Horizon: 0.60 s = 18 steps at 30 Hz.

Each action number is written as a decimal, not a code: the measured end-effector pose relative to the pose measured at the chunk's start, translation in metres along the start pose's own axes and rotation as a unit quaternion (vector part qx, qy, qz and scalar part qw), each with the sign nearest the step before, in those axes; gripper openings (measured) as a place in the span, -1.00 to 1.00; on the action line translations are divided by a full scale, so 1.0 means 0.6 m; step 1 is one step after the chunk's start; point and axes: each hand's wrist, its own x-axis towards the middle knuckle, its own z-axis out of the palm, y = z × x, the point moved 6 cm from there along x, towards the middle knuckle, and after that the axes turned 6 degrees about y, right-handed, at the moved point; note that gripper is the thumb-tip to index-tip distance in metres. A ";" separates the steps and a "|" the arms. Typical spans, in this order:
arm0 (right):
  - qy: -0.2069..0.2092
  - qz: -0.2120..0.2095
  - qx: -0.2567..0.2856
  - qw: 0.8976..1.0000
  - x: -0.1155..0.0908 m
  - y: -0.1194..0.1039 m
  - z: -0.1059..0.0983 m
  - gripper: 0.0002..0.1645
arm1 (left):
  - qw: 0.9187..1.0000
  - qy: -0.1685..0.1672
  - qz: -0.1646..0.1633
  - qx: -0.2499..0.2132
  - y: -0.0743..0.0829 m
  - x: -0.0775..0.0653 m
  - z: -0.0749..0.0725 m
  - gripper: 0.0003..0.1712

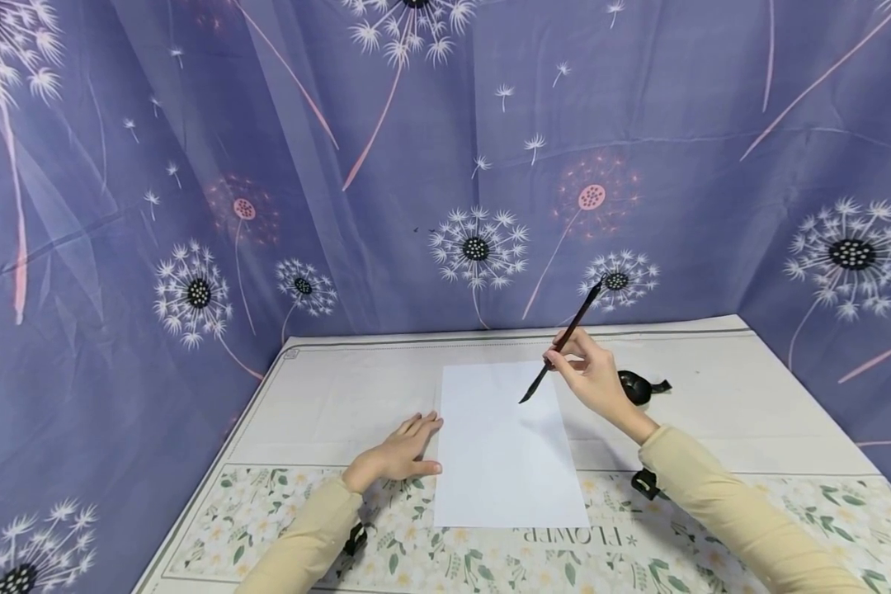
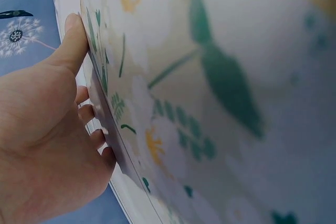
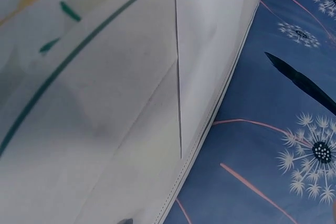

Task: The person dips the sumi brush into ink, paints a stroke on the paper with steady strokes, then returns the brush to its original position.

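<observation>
My right hand [image 1: 590,375] pinches a dark calligraphy brush [image 1: 573,323] between thumb and fingers. The brush slants with its black tip down and to the left, above the upper part of a white sheet of paper [image 1: 501,462]. In the right wrist view the brush [image 3: 299,80] shows its pointed black bristles. Flat on the table, my left hand [image 1: 401,450] has its fingers spread, with the fingertips at the left edge of the paper. The left wrist view shows that hand [image 2: 47,124] from the thumb side, its thumb straight against the tabletop.
A small rounded black object [image 1: 634,388] with a tab sticking out lies just beyond my right wrist. The table cover [image 1: 341,388] is pale, with a flower-printed band along the near side. Purple dandelion-print curtains [image 1: 386,272] hang behind the table and at both sides.
</observation>
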 end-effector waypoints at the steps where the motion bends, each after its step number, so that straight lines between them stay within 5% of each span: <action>1: -0.001 0.000 0.002 1.000 0.000 0.000 0.001 -0.79 | 1.000 0.000 0.000 0.000 0.000 0.001 0.000 -0.10; 18: -0.017 0.001 0.001 1.000 0.002 -0.005 0.013 -0.81 | 1.000 0.005 0.003 -0.002 -0.005 0.002 0.004 -0.11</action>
